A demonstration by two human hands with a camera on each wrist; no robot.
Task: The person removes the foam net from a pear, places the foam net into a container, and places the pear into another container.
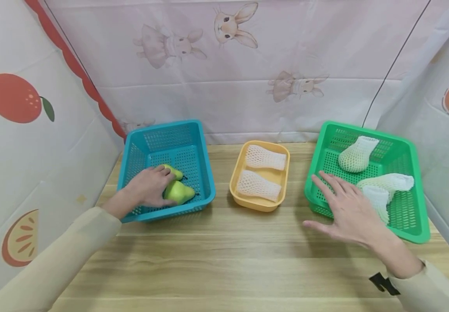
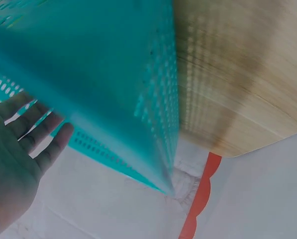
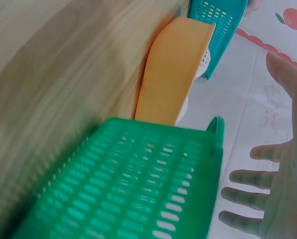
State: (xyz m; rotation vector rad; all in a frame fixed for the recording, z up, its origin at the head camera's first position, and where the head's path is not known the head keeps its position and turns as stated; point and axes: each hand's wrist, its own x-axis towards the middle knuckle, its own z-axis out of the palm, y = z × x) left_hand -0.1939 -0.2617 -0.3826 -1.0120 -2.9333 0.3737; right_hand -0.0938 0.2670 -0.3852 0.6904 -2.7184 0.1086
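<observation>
My left hand (image 1: 152, 186) reaches over the near left rim of the blue basket (image 1: 208, 173). Its fingers are beside two green pears, the front pear (image 1: 178, 193) and the back pear (image 1: 174, 172). In the left wrist view the fingers (image 2: 41, 132) look loosely extended, with the basket wall covering part of them. My right hand (image 1: 347, 212), fingers spread and holding nothing, hovers over the near left side of the green basket (image 1: 415, 186). Inside lie several pears in white foam nets, among them a net-covered pear (image 1: 355, 157) at the back.
Between the two baskets stands a yellow tray (image 1: 259, 205) with two foam nets, the back one (image 1: 264, 157) and the front one (image 1: 257, 185). All rest on a wooden table (image 1: 224, 260). A rabbit-print cloth (image 1: 224, 104) hangs behind, with fruit-print cloths at both sides.
</observation>
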